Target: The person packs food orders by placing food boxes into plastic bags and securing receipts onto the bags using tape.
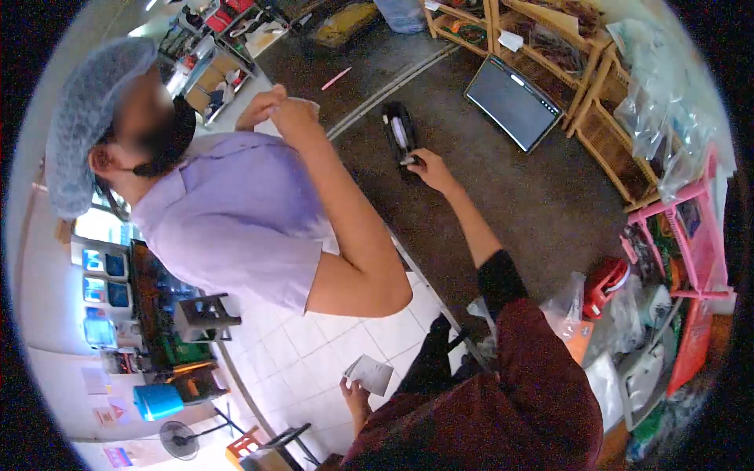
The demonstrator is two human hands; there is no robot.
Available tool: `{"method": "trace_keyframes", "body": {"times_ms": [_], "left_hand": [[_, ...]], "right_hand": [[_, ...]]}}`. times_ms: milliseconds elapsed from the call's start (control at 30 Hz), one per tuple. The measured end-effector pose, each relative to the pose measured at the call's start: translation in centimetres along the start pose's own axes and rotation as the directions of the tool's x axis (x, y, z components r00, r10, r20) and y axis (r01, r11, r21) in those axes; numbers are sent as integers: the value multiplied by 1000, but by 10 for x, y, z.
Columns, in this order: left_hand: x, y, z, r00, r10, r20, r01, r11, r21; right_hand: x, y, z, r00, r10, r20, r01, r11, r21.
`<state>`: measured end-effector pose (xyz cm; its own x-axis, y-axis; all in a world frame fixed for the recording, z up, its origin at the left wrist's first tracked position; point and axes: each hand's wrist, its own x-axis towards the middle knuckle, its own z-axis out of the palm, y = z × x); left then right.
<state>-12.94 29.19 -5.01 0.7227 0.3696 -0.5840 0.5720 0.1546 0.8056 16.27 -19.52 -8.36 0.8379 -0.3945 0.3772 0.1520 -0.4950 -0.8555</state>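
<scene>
My left hand, low in the view over the tiled floor, is closed on small white papers with faint print, fanned or folded. My right hand reaches out over the dark table, its fingers closed at the near end of a black elongated object with a pale lilac strip along its top. I cannot make out the object's exact kind. Farther along the table lies a pink pen-like stick. A dark-screened tablet stands to the right of my right hand.
A person in a lilac shirt and hair net stands at my left, hands together over the table. Wicker shelves line the far right side. Plastic bags, a red-and-white item and a pink rack crowd the right.
</scene>
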Motion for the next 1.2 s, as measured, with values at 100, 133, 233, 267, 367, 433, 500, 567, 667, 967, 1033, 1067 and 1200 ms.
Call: {"method": "trace_keyframes", "body": {"times_ms": [100,133,233,267,367,433,500,567,667,967,1033,1067,1200], "left_hand": [[-3,-6,13,988,-92,125,71,984,164],[-3,-7,23,978,-84,193,54,987,153],[8,-15,41,912,117,393,-218,950,223],[6,-11,50,872,180,454,-309,923,228],[-12,26,78,896,97,433,-174,975,141],[-6,29,81,858,194,476,-285,950,127],[-2,30,80,845,193,500,-296,945,136],[-18,38,90,826,191,530,-289,951,109],[-41,62,101,744,193,640,-393,900,186],[-161,114,146,373,204,905,-465,885,-8],[-169,105,144,354,185,917,-455,891,-4],[-172,99,143,362,183,914,-439,899,-6],[-177,86,124,456,134,880,-407,911,72]], "right_hand": [[-38,-29,-39,975,110,191,-116,993,20],[-44,-37,-45,974,118,192,-121,993,3],[-50,-55,-39,812,530,242,-549,835,13],[-57,-51,-43,812,534,235,-551,834,8],[-93,-93,-64,949,314,-25,-315,945,-84],[-133,-102,-62,918,394,-46,-396,918,-24],[-152,-104,-59,865,497,-70,-495,868,36],[-150,-108,-48,911,168,-377,-388,656,-647],[-138,-101,-61,846,415,-333,-531,609,-590],[-148,-99,-98,752,641,-155,-659,726,-196],[-151,-89,-101,768,627,-133,-640,738,-215],[-151,-84,-99,777,622,-97,-625,744,-236],[-150,-58,-71,809,586,-56,-587,797,-138]]}}
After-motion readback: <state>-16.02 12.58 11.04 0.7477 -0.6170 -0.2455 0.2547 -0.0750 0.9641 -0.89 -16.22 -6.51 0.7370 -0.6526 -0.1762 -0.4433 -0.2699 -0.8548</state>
